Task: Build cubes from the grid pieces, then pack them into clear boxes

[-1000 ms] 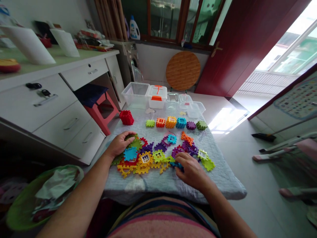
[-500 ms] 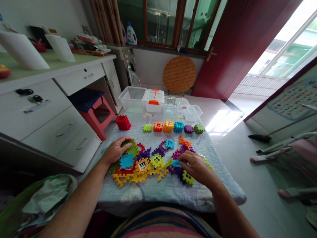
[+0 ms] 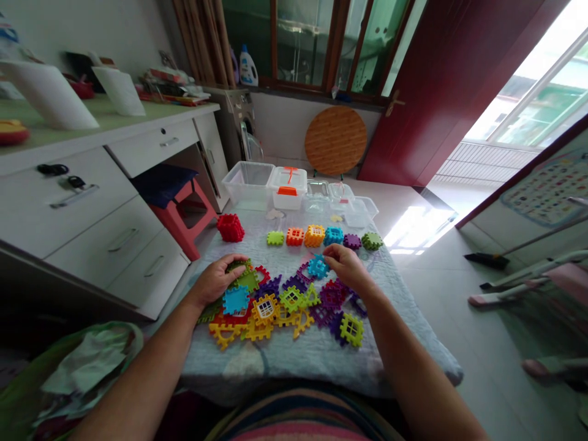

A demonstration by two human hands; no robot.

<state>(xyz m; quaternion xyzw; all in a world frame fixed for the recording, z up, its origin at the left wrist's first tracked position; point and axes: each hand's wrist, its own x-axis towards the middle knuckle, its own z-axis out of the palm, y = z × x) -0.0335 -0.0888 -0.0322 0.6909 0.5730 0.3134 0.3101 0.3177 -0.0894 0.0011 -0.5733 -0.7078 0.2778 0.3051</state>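
Observation:
A pile of toothed plastic building tiles lies across the cloth-covered table, with yellow window tiles (image 3: 265,309), purple tiles (image 3: 331,296) and lime tiles (image 3: 351,330) overlapping. My left hand (image 3: 215,280) rests at the pile's left side, thumb and fingers curled round an olive-green tile (image 3: 247,280). Just below it lies a flat blue tile (image 3: 236,300). My right hand (image 3: 348,267) pinches a blue tile (image 3: 318,267) at the back of the pile. Its fingertips partly cover the tile's right edge, and a second blue piece there is hard to separate from it.
Behind the pile stand a red stack (image 3: 230,227) and a row of sorted stacks, including orange (image 3: 294,236), yellow (image 3: 315,235) and olive (image 3: 372,241). Clear plastic boxes (image 3: 248,190) line the table's far end. A pink stool (image 3: 181,214) stands left.
My right hand has moved from the right part of the pile up and away, bringing a blue tile to another blue one. An orange piece is now hidden. My left hand stays put.

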